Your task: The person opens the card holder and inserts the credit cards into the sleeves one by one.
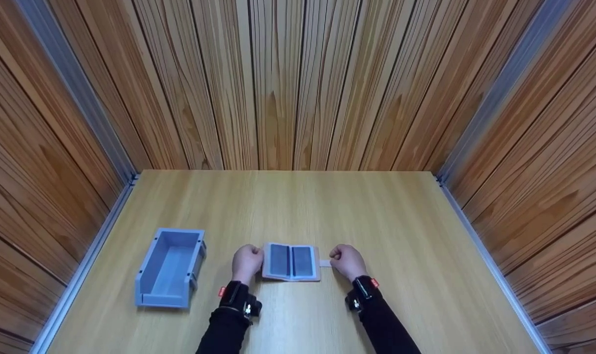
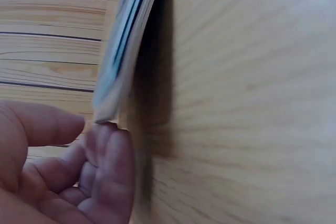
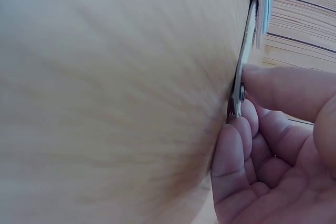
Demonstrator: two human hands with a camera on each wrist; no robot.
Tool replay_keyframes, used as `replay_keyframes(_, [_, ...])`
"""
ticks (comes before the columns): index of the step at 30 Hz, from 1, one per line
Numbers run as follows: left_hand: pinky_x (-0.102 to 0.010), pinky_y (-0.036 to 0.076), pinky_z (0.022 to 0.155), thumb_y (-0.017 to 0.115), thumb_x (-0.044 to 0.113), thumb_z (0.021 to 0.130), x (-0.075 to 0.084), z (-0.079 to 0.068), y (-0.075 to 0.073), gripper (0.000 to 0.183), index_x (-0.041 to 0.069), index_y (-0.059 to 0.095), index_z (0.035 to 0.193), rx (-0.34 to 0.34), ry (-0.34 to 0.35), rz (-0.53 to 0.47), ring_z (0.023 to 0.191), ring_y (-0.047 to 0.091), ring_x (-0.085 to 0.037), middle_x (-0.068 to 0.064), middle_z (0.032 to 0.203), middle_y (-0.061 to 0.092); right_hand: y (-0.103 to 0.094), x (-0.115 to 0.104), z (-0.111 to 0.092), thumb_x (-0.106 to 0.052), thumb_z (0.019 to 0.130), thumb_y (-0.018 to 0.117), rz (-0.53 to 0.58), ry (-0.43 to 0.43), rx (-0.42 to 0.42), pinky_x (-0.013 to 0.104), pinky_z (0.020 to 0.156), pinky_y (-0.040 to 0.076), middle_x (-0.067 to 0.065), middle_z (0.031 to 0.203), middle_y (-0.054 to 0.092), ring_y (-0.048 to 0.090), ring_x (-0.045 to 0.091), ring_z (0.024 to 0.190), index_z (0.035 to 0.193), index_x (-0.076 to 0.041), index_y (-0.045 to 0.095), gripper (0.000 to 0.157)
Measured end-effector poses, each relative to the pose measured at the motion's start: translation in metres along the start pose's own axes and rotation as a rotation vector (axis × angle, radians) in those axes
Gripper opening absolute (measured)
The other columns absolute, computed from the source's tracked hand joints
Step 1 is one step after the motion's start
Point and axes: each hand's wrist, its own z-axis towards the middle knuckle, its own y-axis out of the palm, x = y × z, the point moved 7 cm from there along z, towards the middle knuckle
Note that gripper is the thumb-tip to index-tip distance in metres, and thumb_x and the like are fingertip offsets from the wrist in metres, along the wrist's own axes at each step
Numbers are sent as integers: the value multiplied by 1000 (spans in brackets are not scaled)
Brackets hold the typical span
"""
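Note:
A small card holder (image 1: 279, 260) lies spread wide in the middle of the table, with a pinkish cover and bluish clear sleeves on both sides of its fold. At its left edge, my left hand (image 1: 247, 260) has curled fingers; the left wrist view shows the cover's edge (image 2: 107, 111) between thumb and fingertips, tilted above the table. From the right side of the holder sticks out a narrow pale strap (image 1: 325, 263). My right hand (image 1: 348, 262) pinches the strap's end, thumb beside a metal snap (image 3: 242, 93) and fingers under it.
A blue-grey plastic bin (image 1: 171, 265) stands on the left part of the wooden table (image 1: 288, 206). Wood-plank walls (image 1: 278, 88) with metal corner rails (image 1: 489, 118) enclose the back and both sides.

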Motion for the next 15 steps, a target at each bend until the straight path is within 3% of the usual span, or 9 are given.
replay_keyframes(4, [-34, 46, 60, 60, 12, 88, 8, 0, 0, 16, 5, 63, 74, 10, 43, -104, 66, 54, -20, -2, 71, 57, -1, -1, -1, 2, 79, 70, 3, -21, 9, 34, 70, 45, 0, 76, 57, 54, 18, 74, 86, -3, 68, 9])
replay_keyframes(8, [-37, 50, 69, 62, 12, 92, 20, -2, 4, 14, 2, 67, 83, -7, 82, -193, 75, 58, -22, -5, 78, 62, 0, -1, -1, 2, 80, 70, 4, -13, 2, 33, 70, 45, 0, 77, 57, 54, 17, 74, 87, -3, 68, 9])
replay_keyframes(12, [-41, 50, 84, 63, 11, 94, 30, -5, 15, 15, -3, 70, 96, -64, 110, -267, 89, 62, -25, -10, 92, 68, 0, 0, 0, 2, 80, 70, 5, -5, -3, 34, 71, 45, 0, 77, 57, 54, 17, 75, 87, -3, 67, 9])
replay_keyframes(15, [-39, 52, 83, 63, 9, 94, 34, -9, 27, 17, -3, 69, 104, -143, 103, -317, 90, 63, -24, -11, 96, 68, 0, 1, 0, 1, 80, 70, 10, 1, -5, 33, 70, 44, 0, 77, 57, 53, 17, 74, 87, -3, 67, 9])
